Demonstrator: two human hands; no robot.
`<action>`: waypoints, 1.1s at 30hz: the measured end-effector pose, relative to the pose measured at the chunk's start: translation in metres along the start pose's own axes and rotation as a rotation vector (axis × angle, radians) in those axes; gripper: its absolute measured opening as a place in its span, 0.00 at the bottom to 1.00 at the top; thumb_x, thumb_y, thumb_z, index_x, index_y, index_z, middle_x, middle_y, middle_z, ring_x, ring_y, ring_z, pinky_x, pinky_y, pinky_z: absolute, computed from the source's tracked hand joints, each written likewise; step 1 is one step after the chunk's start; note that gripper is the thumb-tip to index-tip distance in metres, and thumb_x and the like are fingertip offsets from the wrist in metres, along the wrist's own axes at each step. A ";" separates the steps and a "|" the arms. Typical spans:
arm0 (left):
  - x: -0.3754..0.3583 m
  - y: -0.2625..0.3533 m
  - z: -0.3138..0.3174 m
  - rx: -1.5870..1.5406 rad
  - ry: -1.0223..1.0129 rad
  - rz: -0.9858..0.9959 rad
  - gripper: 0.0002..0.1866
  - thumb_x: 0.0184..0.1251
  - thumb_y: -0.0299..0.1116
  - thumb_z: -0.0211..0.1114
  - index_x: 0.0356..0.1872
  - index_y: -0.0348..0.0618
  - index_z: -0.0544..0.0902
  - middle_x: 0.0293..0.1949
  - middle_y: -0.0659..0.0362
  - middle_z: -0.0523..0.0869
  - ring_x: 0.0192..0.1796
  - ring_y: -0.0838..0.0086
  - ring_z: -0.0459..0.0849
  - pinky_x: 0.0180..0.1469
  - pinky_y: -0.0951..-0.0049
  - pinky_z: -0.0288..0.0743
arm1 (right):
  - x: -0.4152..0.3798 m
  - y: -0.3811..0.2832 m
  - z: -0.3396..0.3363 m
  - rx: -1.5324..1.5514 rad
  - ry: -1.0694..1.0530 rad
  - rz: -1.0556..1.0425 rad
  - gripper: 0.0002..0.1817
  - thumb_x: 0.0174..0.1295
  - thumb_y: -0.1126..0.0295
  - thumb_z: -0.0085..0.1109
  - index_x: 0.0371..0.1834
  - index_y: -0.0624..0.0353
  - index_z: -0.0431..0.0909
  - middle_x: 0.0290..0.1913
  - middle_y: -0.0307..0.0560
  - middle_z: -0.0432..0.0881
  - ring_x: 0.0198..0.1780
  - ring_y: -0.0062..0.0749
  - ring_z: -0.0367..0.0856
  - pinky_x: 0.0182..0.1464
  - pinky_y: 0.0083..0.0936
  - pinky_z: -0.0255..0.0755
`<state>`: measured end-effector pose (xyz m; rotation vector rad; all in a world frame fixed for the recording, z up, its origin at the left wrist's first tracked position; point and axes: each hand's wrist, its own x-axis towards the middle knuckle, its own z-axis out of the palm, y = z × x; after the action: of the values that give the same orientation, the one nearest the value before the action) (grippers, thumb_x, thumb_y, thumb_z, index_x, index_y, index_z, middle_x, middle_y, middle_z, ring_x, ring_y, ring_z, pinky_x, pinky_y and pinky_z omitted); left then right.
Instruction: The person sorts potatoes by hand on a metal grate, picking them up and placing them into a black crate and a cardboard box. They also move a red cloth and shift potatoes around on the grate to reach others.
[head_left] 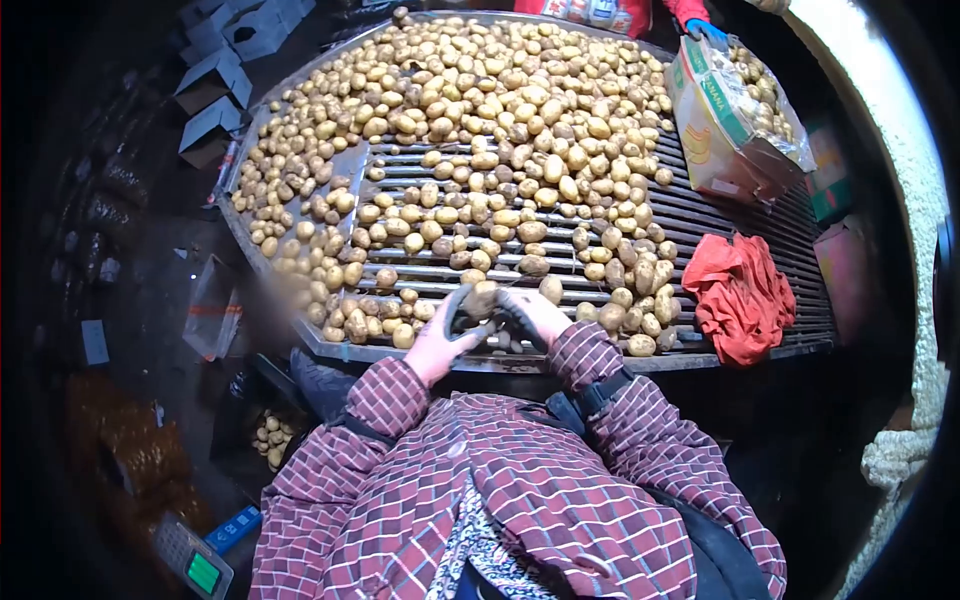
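Observation:
Many potatoes [520,110] are heaped over the far part of a slatted metal table [400,262], with looser ones nearer to me. At the table's near edge, my left hand [448,335] and my right hand [530,315] face each other, both in dark-palmed gloves. A potato [480,297] lies between them, touched by the fingers of both hands. The fingers are curled round it. Small potatoes rest on the slats just beyond and to the right of my hands.
A co-worker's blue-gloved hand [706,33] touches a banana box [712,130] of potatoes at the back right. Red cloth [742,300] lies on the slats at right. Cardboard boxes [212,100] stand at far left. A scale [195,560] sits low at left.

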<state>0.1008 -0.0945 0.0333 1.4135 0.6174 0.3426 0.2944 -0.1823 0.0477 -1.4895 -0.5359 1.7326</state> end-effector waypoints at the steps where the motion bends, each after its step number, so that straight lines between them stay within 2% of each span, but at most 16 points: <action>1: 0.003 0.000 0.003 -0.066 0.052 -0.075 0.36 0.56 0.32 0.70 0.67 0.41 0.64 0.59 0.52 0.75 0.62 0.69 0.73 0.65 0.69 0.64 | -0.007 -0.009 0.012 -0.280 0.078 -0.026 0.26 0.68 0.47 0.49 0.51 0.59 0.79 0.34 0.46 0.84 0.30 0.30 0.81 0.31 0.24 0.74; 3: 0.004 0.004 -0.001 0.047 0.126 -0.075 0.31 0.58 0.33 0.69 0.62 0.40 0.68 0.53 0.52 0.81 0.56 0.66 0.79 0.60 0.68 0.69 | -0.012 -0.017 0.021 -0.611 0.202 -0.261 0.27 0.67 0.45 0.49 0.51 0.59 0.80 0.36 0.47 0.84 0.37 0.30 0.81 0.42 0.26 0.73; 6: -0.002 0.011 -0.007 0.313 0.012 -0.054 0.27 0.60 0.28 0.66 0.61 0.40 0.69 0.53 0.52 0.79 0.56 0.68 0.78 0.60 0.70 0.69 | -0.017 -0.028 0.019 -0.261 0.253 -0.117 0.21 0.69 0.54 0.48 0.53 0.57 0.77 0.31 0.40 0.81 0.29 0.22 0.77 0.33 0.23 0.72; 7: -0.006 0.019 0.000 0.329 0.027 -0.038 0.27 0.62 0.28 0.63 0.62 0.40 0.67 0.53 0.49 0.78 0.55 0.66 0.78 0.59 0.68 0.70 | -0.015 -0.033 0.026 -0.499 0.279 -0.137 0.28 0.66 0.46 0.50 0.52 0.61 0.75 0.34 0.47 0.83 0.36 0.32 0.82 0.41 0.29 0.75; 10: -0.009 0.022 0.010 0.369 0.209 0.187 0.22 0.66 0.35 0.61 0.59 0.41 0.69 0.49 0.44 0.80 0.53 0.54 0.80 0.55 0.61 0.71 | 0.015 0.004 0.040 -0.827 0.356 -0.552 0.22 0.69 0.52 0.44 0.49 0.60 0.75 0.48 0.60 0.78 0.50 0.53 0.77 0.50 0.41 0.72; 11: -0.006 0.007 -0.002 1.019 0.149 0.592 0.21 0.70 0.37 0.56 0.58 0.37 0.69 0.50 0.42 0.79 0.51 0.51 0.79 0.55 0.59 0.71 | 0.023 0.010 0.042 -0.868 0.405 -0.748 0.18 0.70 0.56 0.41 0.48 0.59 0.74 0.44 0.59 0.78 0.47 0.55 0.78 0.48 0.42 0.72; 12: -0.003 0.011 0.010 0.263 0.287 0.143 0.21 0.72 0.36 0.52 0.58 0.31 0.69 0.52 0.41 0.78 0.54 0.51 0.78 0.57 0.59 0.70 | 0.019 0.002 0.053 -0.834 0.423 -0.682 0.16 0.70 0.60 0.42 0.47 0.58 0.73 0.41 0.58 0.78 0.44 0.55 0.78 0.46 0.44 0.72; 13: -0.005 0.023 0.013 0.308 0.337 0.129 0.21 0.73 0.37 0.51 0.58 0.29 0.69 0.53 0.41 0.77 0.55 0.52 0.77 0.59 0.60 0.69 | 0.020 -0.002 0.060 -0.717 0.423 -0.636 0.13 0.68 0.63 0.43 0.46 0.57 0.73 0.39 0.58 0.77 0.41 0.55 0.78 0.44 0.44 0.72; 16: 0.011 0.015 0.010 0.485 0.604 0.156 0.23 0.75 0.37 0.48 0.60 0.26 0.67 0.55 0.41 0.77 0.58 0.56 0.76 0.61 0.64 0.67 | -0.005 -0.032 0.073 -1.161 0.601 -0.779 0.10 0.64 0.65 0.49 0.44 0.57 0.74 0.36 0.51 0.76 0.35 0.48 0.80 0.34 0.40 0.75; 20: 0.034 0.005 0.003 -0.036 0.522 -0.166 0.22 0.78 0.38 0.44 0.60 0.30 0.69 0.54 0.47 0.79 0.55 0.64 0.78 0.59 0.69 0.69 | 0.002 -0.044 0.066 -1.402 0.633 -0.776 0.10 0.62 0.66 0.52 0.44 0.54 0.75 0.32 0.47 0.76 0.28 0.43 0.81 0.25 0.37 0.73; 21: 0.042 0.005 0.006 -0.393 0.515 -0.177 0.20 0.77 0.42 0.44 0.53 0.36 0.76 0.46 0.53 0.83 0.46 0.67 0.81 0.50 0.70 0.75 | 0.002 -0.046 0.063 -1.356 0.633 -0.690 0.10 0.62 0.63 0.51 0.43 0.53 0.76 0.32 0.48 0.78 0.29 0.43 0.81 0.27 0.38 0.73; 24: 0.043 0.014 -0.004 -0.511 0.338 -0.614 0.20 0.77 0.46 0.44 0.47 0.43 0.81 0.36 0.60 0.85 0.38 0.71 0.83 0.39 0.71 0.77 | 0.008 -0.051 0.063 -1.212 0.603 -0.454 0.15 0.63 0.54 0.49 0.38 0.52 0.77 0.30 0.50 0.82 0.32 0.43 0.83 0.31 0.42 0.74; 25: 0.049 -0.007 -0.026 -0.667 0.030 -0.570 0.22 0.75 0.50 0.44 0.45 0.48 0.82 0.34 0.62 0.85 0.35 0.71 0.83 0.35 0.71 0.76 | 0.006 -0.049 0.058 -1.134 0.593 -0.524 0.20 0.64 0.50 0.46 0.35 0.55 0.76 0.30 0.53 0.83 0.34 0.45 0.84 0.34 0.44 0.74; 28: 0.051 -0.009 -0.033 -0.592 0.136 -0.507 0.24 0.77 0.50 0.42 0.55 0.44 0.78 0.48 0.57 0.84 0.46 0.70 0.83 0.42 0.72 0.78 | 0.017 -0.025 0.036 -0.431 0.359 -0.537 0.19 0.66 0.55 0.49 0.47 0.59 0.79 0.38 0.52 0.84 0.41 0.36 0.82 0.46 0.31 0.74; 32: 0.039 -0.007 -0.041 -0.426 0.182 -0.362 0.31 0.75 0.55 0.43 0.71 0.46 0.59 0.68 0.53 0.67 0.62 0.64 0.74 0.57 0.59 0.74 | -0.008 -0.016 0.030 -0.143 0.318 -0.392 0.21 0.66 0.63 0.54 0.58 0.64 0.74 0.54 0.47 0.79 0.58 0.30 0.73 0.62 0.26 0.65; 33: 0.034 -0.021 -0.038 -0.228 -0.013 -0.163 0.33 0.73 0.59 0.42 0.70 0.49 0.60 0.67 0.53 0.67 0.62 0.59 0.74 0.57 0.53 0.72 | -0.012 -0.011 0.031 -0.211 0.284 -0.458 0.21 0.66 0.64 0.54 0.59 0.63 0.74 0.56 0.48 0.78 0.58 0.30 0.73 0.62 0.27 0.65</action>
<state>0.1025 -0.0477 0.0042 1.1383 0.6575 0.2650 0.2680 -0.1793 0.0707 -1.5739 -0.8511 1.1187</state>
